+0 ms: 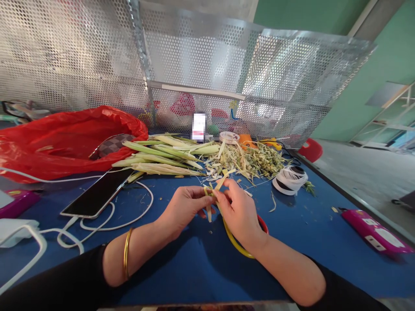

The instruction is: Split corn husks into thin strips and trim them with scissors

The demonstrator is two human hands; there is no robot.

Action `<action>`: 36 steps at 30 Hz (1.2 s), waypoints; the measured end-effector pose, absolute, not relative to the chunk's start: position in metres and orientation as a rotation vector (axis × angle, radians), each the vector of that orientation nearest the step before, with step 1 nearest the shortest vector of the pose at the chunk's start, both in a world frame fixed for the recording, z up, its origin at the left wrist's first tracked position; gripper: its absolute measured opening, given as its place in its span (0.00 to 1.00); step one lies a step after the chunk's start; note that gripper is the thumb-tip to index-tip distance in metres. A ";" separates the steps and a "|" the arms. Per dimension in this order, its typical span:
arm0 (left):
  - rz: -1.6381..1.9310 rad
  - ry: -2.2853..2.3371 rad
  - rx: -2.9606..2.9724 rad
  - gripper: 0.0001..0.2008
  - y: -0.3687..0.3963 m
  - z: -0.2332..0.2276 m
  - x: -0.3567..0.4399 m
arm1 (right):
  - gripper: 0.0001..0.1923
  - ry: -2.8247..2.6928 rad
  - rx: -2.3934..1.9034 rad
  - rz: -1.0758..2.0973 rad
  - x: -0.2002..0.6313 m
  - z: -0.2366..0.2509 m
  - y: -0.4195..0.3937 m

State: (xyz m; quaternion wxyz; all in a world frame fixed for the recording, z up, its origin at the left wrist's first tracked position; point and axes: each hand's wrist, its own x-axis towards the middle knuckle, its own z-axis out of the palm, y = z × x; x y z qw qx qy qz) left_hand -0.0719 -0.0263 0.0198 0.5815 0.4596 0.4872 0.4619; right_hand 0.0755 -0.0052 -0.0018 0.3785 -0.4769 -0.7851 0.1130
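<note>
Over the blue table [181, 268], your left hand [183, 207] and right hand [238, 211] are both pinched shut on a pale leaf strip [218, 183] between them. It looks light, limp and easily torn, so grip it near the fold, close to your fingertips.
</note>
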 end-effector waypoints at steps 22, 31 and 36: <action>1.133 1.179 1.078 0.12 -0.015 0.017 -0.087 | 0.13 -1.605 -0.923 1.807 0.085 0.022 0.006; 1.042 1.124 1.060 0.12 -0.014 0.021 -0.090 | 0.08 -1.734 -0.917 1.527 0.095 0.025 0.014; 1.093 1.160 0.972 0.15 -0.013 0.018 -0.088 | 0.07 -1.792 -0.769 1.617 0.097 0.028 0.009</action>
